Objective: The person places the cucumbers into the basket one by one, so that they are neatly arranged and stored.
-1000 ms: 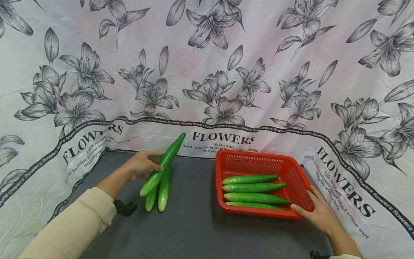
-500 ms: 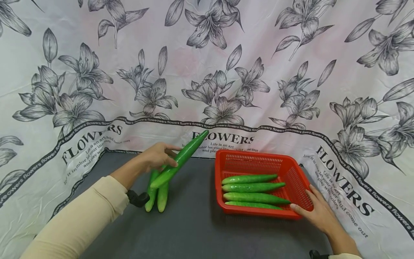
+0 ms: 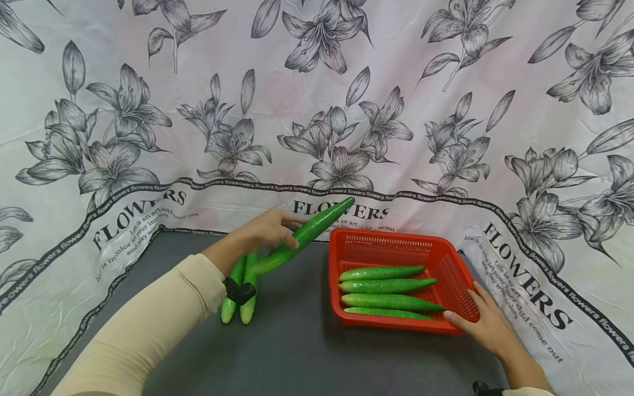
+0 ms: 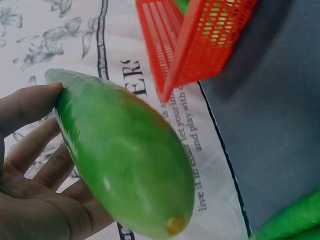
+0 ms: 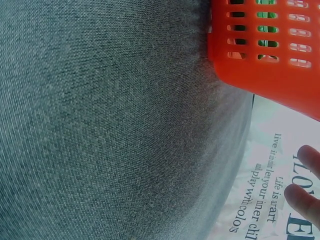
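Note:
My left hand (image 3: pixel 267 228) grips a long green cucumber (image 3: pixel 319 224) around its middle, the narrow end tilted up to the right toward the basket. In the left wrist view, the thumb and fingers lie along one side of this cucumber (image 4: pixel 130 155), its blunt end facing the camera. Two more cucumbers (image 3: pixel 246 311) lie on the table below the left forearm, partly hidden by the wrist strap. My right hand (image 3: pixel 490 322) rests at the right front corner of a red plastic basket (image 3: pixel 388 325), thumb at the rim, fingers extended along the right side. Several cucumbers (image 3: pixel 391 286) lie side by side inside.
The dark grey table (image 3: pixel 297 352) carries the basket at its right half. Behind it hangs a white cloth (image 3: pixel 327 99) printed with grey lilies and lettering, closing off the back and both sides.
The left hand has carried its cucumber rightward and slightly up, away from the two on the table and closer to the basket. The right hand and the basket have stayed put.

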### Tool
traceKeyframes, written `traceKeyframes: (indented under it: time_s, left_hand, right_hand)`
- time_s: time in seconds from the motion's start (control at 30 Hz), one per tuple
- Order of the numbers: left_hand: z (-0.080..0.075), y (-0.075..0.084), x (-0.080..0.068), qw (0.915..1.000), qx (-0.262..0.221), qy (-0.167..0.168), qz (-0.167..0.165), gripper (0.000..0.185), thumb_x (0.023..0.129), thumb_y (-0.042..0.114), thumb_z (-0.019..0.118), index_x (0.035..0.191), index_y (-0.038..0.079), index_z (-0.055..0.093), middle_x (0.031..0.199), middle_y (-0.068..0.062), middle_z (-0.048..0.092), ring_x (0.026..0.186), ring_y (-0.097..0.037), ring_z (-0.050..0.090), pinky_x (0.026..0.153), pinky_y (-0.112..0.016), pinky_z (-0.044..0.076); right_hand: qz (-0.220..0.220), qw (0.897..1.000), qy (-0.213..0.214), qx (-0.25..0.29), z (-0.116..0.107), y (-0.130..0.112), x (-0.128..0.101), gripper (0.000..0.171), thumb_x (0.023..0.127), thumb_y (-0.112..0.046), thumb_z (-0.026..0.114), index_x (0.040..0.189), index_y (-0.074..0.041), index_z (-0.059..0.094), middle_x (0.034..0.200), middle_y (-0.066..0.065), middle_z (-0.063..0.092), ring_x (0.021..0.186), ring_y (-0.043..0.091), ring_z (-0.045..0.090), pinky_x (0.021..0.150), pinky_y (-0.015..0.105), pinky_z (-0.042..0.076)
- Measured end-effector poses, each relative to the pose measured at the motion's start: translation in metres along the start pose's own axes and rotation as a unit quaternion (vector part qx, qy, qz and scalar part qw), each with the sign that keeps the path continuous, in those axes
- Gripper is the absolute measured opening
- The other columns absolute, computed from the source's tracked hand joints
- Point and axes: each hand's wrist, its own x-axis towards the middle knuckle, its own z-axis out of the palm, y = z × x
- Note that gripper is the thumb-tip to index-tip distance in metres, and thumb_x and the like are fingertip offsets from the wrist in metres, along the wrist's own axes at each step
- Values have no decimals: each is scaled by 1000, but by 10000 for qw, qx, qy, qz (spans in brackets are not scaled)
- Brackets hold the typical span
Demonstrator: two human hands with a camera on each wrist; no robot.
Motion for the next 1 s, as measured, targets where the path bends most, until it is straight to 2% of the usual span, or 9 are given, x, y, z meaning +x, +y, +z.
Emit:
traceKeyframes:
  time_s: [0.2,0.47,0.6,0.77,1.0]
  left_hand:
    - [16,14,13,9991,350,-41,243,65,65,-5,70,119,28,54,115,-3,52,87,-21,57,66,-35,49]
    - [44,30,31,9991,67,-197,359,62,65,-9,68,116,25,57,116,-5,52,86,-21,56,63,-34,49]
    - [56,35,39,9992,15,-167,372,62,64,-11,68,115,24,58,115,-4,53,88,-21,55,64,-33,48]
    - [66,38,47,9991,44,-108,415,61,63,-12,67,113,23,60,112,-5,55,88,-19,55,65,-32,48]
    - [78,35,59,9961,541,-153,685,62,63,-12,68,113,22,59,110,-3,57,90,-17,54,69,-30,46]
  right_hand:
    - [-32,10000,42,-1,0,0,0,83,75,-49,59,132,4,30,138,20,15,111,44,28,78,58,27]
    - [-58,10000,20,34,0,0,0,82,75,-47,60,132,4,29,139,19,15,112,44,28,78,58,27]
    - [-7,10000,-56,55,0,-1,0,83,75,-47,60,132,4,28,140,19,13,112,45,27,77,59,27]
    - [31,10000,-81,44,1,0,0,84,75,-48,60,133,3,28,140,18,12,113,45,27,78,58,27]
    - [46,9999,-154,26,2,1,1,85,76,-50,58,134,4,25,141,17,10,114,46,25,78,59,27]
